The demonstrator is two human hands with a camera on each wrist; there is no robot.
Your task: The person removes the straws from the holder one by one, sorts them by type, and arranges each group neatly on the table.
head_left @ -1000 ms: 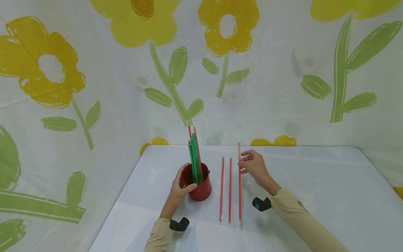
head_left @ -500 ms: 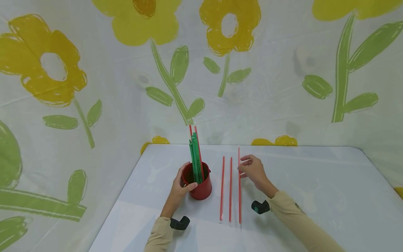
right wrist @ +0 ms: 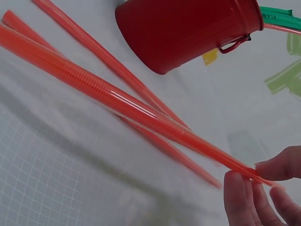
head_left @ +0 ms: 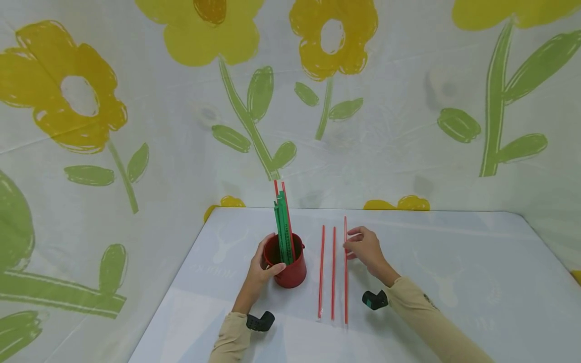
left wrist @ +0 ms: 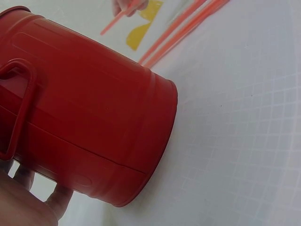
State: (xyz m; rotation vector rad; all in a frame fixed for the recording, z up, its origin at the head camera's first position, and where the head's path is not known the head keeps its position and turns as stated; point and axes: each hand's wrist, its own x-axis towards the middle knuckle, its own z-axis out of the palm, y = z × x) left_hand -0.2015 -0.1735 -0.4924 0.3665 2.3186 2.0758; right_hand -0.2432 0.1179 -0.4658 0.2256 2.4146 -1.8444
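My left hand (head_left: 258, 275) grips the side of a small red metal bucket (head_left: 290, 276), thumb near the rim. In the bucket stand several green-wrapped sticks (head_left: 282, 227) and two thin red straws (head_left: 289, 212), tops leaning back. My right hand (head_left: 368, 250) pinches another red straw (head_left: 346, 287) near its far end, between thumb and fingers. The right wrist view shows a ribbed bend section on this held straw (right wrist: 127, 101). To its left, two more red straws (head_left: 321, 272) lie parallel, pointing away from me. The bucket (left wrist: 94, 94) fills much of the left wrist view.
Under everything is a white table (head_left: 454, 262) with faint printed patterns. A pale cloth (head_left: 390, 141) with large yellow flowers hangs behind it and to the left. A dark camera mount (head_left: 260, 321) sits at the left wrist, another mount (head_left: 374, 300) at the right.
My right hand has moved a little toward me, bringing the pinched straw closer in line with the two lying beside it. My left hand stays on the bucket.
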